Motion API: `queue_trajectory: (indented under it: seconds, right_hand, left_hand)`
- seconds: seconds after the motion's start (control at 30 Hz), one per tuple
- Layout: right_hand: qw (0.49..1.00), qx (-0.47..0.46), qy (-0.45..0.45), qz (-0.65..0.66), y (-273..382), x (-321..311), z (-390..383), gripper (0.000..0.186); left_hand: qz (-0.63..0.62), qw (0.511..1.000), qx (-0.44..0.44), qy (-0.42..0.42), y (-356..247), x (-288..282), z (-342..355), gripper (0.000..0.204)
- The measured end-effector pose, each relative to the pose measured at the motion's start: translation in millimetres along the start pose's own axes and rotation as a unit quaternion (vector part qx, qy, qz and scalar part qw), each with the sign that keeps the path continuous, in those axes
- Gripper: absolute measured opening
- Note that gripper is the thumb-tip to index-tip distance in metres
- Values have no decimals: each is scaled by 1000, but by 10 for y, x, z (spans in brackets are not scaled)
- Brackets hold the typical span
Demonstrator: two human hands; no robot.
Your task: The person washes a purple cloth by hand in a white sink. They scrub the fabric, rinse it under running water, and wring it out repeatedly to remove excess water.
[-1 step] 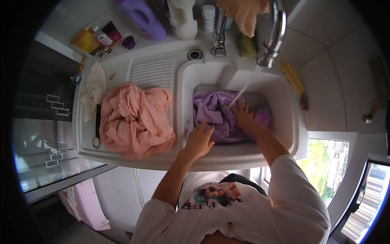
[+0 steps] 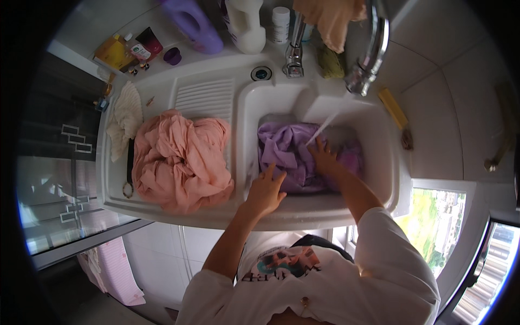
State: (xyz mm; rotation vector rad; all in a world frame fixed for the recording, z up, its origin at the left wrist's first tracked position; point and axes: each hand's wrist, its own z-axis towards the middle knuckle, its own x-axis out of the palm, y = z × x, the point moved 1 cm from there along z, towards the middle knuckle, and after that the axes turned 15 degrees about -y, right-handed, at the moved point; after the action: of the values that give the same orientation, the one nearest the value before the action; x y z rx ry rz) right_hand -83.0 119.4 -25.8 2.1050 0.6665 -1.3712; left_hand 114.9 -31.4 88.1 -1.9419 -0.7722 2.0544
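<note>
Purple cloth (image 2: pixel 287 146) lies wet and bunched in the basin of a white sink (image 2: pixel 319 206). On its right part rests my right hand (image 2: pixel 326 161), open with the fingers spread. Water runs from the curved chrome faucet (image 2: pixel 359 81) onto the cloth beside those fingertips. My left hand (image 2: pixel 266 190) is over the basin's near-left side, its fingers apart at the cloth's near edge; it grips nothing visible. Left of the basin, a heap of pink cloth (image 2: pixel 184 157) covers much of the ribbed drainboard (image 2: pixel 205 96).
Behind the sink stand a purple jug (image 2: pixel 197 30), a cream jug (image 2: pixel 246 27) and a white bottle (image 2: pixel 280 24). Peach cloth (image 2: pixel 330 21) hangs by the faucet. A yellow brush (image 2: pixel 392 108) lies on the right rim. At far left are a cream cloth (image 2: pixel 125 116) and a bracelet (image 2: pixel 128 189).
</note>
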Motion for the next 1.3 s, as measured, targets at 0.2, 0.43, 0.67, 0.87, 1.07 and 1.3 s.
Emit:
queue_trajectory:
  seconds: [0.2,0.43,0.67,0.87,1.07,1.3]
  right_hand:
    - [972,-128,-115,-157,-146,625,92,71]
    - [955,43,-203,212,-435,94,14,48]
    - [776,118,-398,476,-416,-1763,-726,49]
    - [570,60,-476,667,-174,-2850,-1277,35]
    - [672,74,-426,601,-395,-2454,-990,37]
    - [971,99,-213,37,-240,-991,-284,78]
  left_hand:
    - [-24,998,-22,-60,-11,83,-193,59]
    - [-34,998,-1,-56,-70,-6,-293,57]
    - [-59,992,45,-103,-92,-74,-246,54]
    - [-54,995,36,-69,-127,-31,-269,55]
    - [-61,994,31,-91,-71,22,-342,51]
    - [-33,983,61,-168,-90,-142,-443,43]
